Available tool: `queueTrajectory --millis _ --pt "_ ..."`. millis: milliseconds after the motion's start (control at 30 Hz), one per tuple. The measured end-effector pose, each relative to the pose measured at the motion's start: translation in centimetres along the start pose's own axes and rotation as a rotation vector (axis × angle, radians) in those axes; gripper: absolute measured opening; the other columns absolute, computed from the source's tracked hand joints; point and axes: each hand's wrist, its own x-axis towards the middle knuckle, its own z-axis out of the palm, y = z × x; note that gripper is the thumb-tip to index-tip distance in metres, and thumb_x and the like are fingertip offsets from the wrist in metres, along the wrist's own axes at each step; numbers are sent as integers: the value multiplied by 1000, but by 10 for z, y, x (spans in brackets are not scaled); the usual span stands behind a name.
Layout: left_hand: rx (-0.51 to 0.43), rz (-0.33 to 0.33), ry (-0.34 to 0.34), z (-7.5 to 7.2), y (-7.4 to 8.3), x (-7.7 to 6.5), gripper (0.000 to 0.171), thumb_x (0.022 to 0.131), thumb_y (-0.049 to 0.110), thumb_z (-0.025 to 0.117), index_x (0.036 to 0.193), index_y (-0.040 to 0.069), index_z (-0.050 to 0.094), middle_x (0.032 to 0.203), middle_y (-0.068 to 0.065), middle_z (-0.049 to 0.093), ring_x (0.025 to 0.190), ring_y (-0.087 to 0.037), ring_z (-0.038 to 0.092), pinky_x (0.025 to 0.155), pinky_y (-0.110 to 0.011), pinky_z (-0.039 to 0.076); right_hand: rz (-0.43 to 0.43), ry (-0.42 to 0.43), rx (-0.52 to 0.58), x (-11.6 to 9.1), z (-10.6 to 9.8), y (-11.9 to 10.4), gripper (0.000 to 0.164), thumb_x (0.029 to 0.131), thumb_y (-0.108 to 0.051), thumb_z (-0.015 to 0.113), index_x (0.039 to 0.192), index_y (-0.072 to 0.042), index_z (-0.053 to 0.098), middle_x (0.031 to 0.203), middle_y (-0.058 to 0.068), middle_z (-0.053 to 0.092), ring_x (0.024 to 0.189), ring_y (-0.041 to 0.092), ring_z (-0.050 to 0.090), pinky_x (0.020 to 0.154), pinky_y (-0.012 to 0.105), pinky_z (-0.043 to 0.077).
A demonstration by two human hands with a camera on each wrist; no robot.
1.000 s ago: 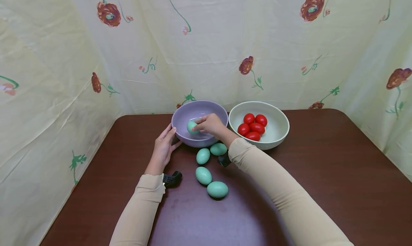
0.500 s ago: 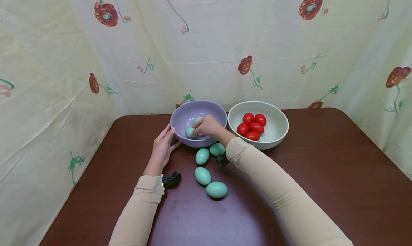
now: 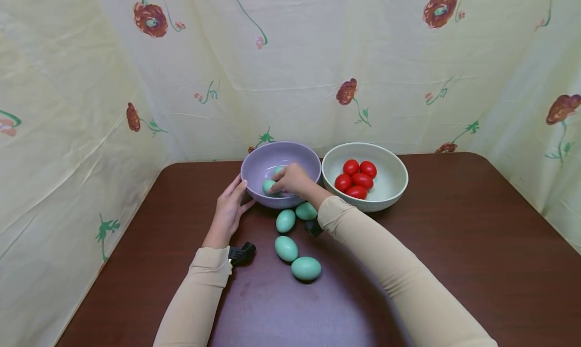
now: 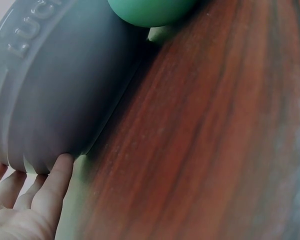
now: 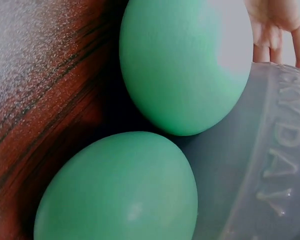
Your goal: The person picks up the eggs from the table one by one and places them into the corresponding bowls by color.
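Observation:
The purple bowl [image 3: 258,160] stands at the table's back middle. My left hand [image 3: 229,211] rests straight fingers against its outer left side; the left wrist view also shows fingertips [image 4: 65,162] on the bowl's wall. My right hand [image 3: 294,179] reaches inside with bent fingers, pinching a pale green egg [image 3: 269,186] low in the bowl. Behind that egg lies another green egg [image 3: 278,170], partly hidden by the hand. On the table in front are a green egg [image 3: 285,221] and a second green egg [image 3: 306,211], both close to the bowl.
To the right, a white bowl [image 3: 391,178] containing several red eggs [image 3: 362,181] stands right beside the purple one. Nearer me lie two more green eggs [image 3: 286,248] on the brown table [image 3: 454,226]. A flowered curtain [image 3: 295,105] hangs behind the table.
My right hand has lowered slightly toward the near side of the purple bowl with the green egg, and a second egg behind it has come into sight. My left hand stays at the bowl.

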Motion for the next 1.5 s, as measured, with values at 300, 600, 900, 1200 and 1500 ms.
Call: queueTrajectory --millis 300,600,900,1200,1500 --pt "-14 5 -1 2 1 -1 60 102 33 56 156 20 34 162 1 35 148 -14 35 112 -50 42 -5 12 -26 0 0 2 42 74 -13 87 114 -4 75 109 11 76 64 4 63 61 14 51" --pt "7 -36 -6 2 5 -7 61 103 33 54 157 21 30 164 1 30 150 -15 31 113 -50 40 -96 140 21 -6 4 5 33 80 -22 84 109 -8 78 108 6 77 99 14 66 73 18 49" --pt "-12 2 4 0 -5 -3 61 102 34 57 156 20 34 161 0 35 148 -14 35 112 -50 42 -132 233 349 -26 -3 10 30 83 -21 81 109 -6 77 109 7 77 101 12 71 84 21 57" --pt "-21 14 -7 2 -3 -2 61 102 33 57 156 21 33 161 0 36 148 -13 36 112 -50 42 -89 130 493 -57 -18 14 34 85 -14 79 115 1 73 113 14 75 99 15 74 89 27 58" --pt "-28 12 11 2 -1 -1 59 102 33 56 156 21 34 161 1 37 147 -13 37 112 -49 42 -105 118 310 -94 -26 25 29 83 -29 81 109 -15 79 107 0 77 114 13 63 95 27 51"
